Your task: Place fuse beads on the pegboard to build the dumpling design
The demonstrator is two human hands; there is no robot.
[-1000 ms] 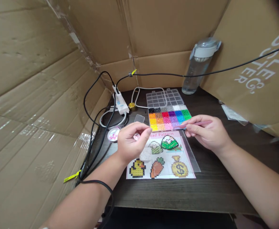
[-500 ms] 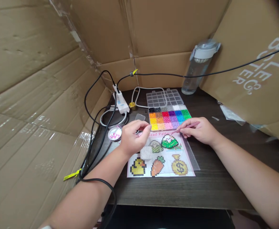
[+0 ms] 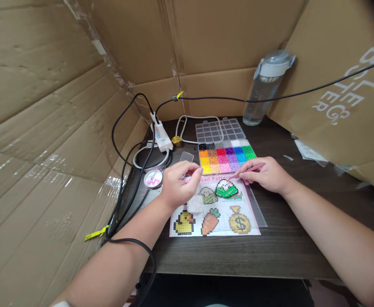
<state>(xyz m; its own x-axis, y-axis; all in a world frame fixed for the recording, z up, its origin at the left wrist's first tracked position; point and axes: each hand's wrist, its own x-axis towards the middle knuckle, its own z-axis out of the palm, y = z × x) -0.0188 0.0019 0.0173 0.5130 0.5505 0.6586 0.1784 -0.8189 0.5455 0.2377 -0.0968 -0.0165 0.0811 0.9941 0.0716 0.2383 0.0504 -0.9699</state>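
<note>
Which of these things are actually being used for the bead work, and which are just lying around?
Seemingly in use:
slim pink tool, in the right hand
green-and-white bead piece
pattern sheet
open bead box
small bead dish

Probably just lying about:
water bottle
white power strip
black cable
gold-coloured round object

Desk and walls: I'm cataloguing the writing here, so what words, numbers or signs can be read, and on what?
"ead Patter": heading on the pattern sheet, its ends covered or unclear.
"$": money bag picture.
"PLE", "STER": right cardboard wall, slanted, the rest cut off or unclear.
Too small to read: marks on the yellow tag and power strip.
</note>
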